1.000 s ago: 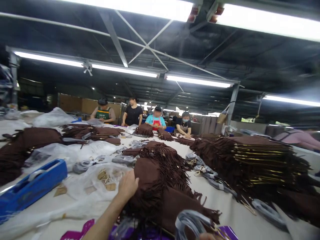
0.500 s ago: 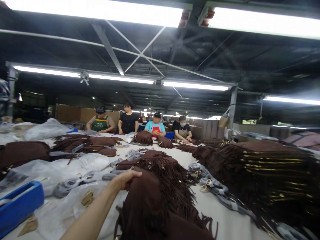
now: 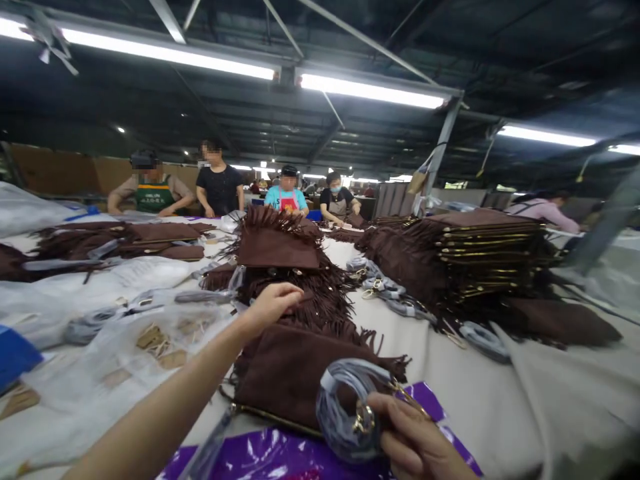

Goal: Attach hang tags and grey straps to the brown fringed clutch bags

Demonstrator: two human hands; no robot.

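My right hand pinches a coiled strap wrapped in clear grey film, with gold-coloured clasps at its end. Behind the coil lies a brown fringed bag, its gold zipper edge toward me, partly covering a shiny purple plastic sheet. My left hand reaches over the bag's far side, fingers loosely bent above the fringe, with no bag in its grasp. Just beyond it, another brown fringed bag rests on a fringed pile, its fringe raised at the back.
At the right stands a tall stack of brown bags; wrapped straps lie beside it. Clear plastic bags with tan tags and a blue tool are at the left. Several co-workers work across the table.
My left hand has let go of the brown bag, which now lies farther forward on the pile. My right hand has come into view with the coiled strap. The view has tilted down.
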